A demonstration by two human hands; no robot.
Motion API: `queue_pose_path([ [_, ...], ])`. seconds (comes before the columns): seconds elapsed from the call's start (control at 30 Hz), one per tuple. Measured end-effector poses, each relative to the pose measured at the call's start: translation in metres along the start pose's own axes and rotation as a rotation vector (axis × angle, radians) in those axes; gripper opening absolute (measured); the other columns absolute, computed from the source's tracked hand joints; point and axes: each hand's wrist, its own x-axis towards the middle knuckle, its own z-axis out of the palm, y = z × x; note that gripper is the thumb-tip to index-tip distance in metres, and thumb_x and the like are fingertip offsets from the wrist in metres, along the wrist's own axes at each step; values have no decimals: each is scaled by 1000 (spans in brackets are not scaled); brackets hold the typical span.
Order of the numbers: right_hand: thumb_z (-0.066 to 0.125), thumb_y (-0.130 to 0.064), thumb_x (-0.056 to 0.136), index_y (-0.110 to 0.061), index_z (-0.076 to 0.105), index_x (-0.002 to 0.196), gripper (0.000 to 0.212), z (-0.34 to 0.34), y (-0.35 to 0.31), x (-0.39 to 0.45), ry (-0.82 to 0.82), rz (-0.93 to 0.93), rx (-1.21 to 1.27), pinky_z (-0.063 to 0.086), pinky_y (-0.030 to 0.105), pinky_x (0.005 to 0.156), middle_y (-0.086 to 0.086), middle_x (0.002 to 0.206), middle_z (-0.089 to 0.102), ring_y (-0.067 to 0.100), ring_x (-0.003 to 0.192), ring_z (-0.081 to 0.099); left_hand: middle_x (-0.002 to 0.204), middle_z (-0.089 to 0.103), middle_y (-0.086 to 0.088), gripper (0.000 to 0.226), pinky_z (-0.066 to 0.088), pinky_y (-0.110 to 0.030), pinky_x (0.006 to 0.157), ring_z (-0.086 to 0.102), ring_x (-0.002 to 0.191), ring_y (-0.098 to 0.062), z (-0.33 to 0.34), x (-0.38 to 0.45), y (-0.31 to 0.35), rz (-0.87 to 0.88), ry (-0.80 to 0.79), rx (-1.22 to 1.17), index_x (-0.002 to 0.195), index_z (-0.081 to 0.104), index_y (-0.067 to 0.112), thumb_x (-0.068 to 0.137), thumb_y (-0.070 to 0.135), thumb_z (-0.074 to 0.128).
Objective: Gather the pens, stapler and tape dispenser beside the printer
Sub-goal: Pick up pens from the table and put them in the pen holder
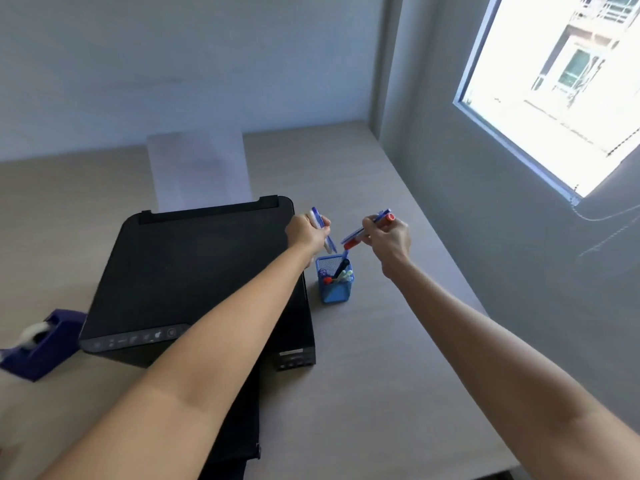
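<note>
A black printer (180,271) sits in the middle of the desk. Just right of it stands a blue mesh pen cup (335,282) with several pens inside. My left hand (306,233) is shut on a blue and white pen (321,225), held above the cup. My right hand (388,239) grips a blue pen and a red-capped pen (367,230) together, their tips pointing down toward the cup. A dark blue tape dispenser (40,341) lies at the printer's left. No stapler is in view.
The beige desk (381,358) runs to a grey wall on the right, where a bright window (554,91) is set. White paper (201,168) stands in the printer's rear tray. The printer's output tray (239,438) juts toward me.
</note>
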Motion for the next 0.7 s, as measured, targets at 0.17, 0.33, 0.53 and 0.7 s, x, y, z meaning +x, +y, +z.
queue_pose_path([
  [0.17, 70, -13, 78, -23, 63, 61, 21, 17, 27, 18, -76, 59, -115, 61, 43, 80, 1, 63, 67, 26, 74, 74, 97, 70, -9, 9, 58, -32, 82, 67, 91, -24, 30, 23, -24, -117, -4, 205, 87, 72, 8, 85, 2, 66],
  [0.33, 67, -22, 81, -16, 67, 65, 17, 26, 43, 27, -146, 60, -268, 55, 34, 73, 6, 71, 68, 22, 74, 63, 87, 63, -9, 7, 56, -31, 73, 57, 75, -22, 43, 32, -32, -216, 25, 221, 84, 69, 5, 86, 5, 62],
  [0.53, 46, -39, 96, -6, 70, 95, 41, 34, 43, 29, -209, -57, -310, 45, 30, 79, 2, 84, 67, 17, 79, 57, 88, 63, -5, 17, 45, -23, 71, 57, 80, -20, 43, 37, -30, -199, 27, 180, 77, 64, 11, 91, 19, 60],
  [0.7, 48, -20, 92, -7, 72, 89, 28, 38, 45, 27, -203, -113, -383, 54, 42, 80, 9, 86, 71, 29, 86, 64, 80, 57, -5, 42, 40, -24, 74, 50, 79, -22, 39, 38, -31, -146, -32, 294, 54, 46, 21, 94, 6, 50],
])
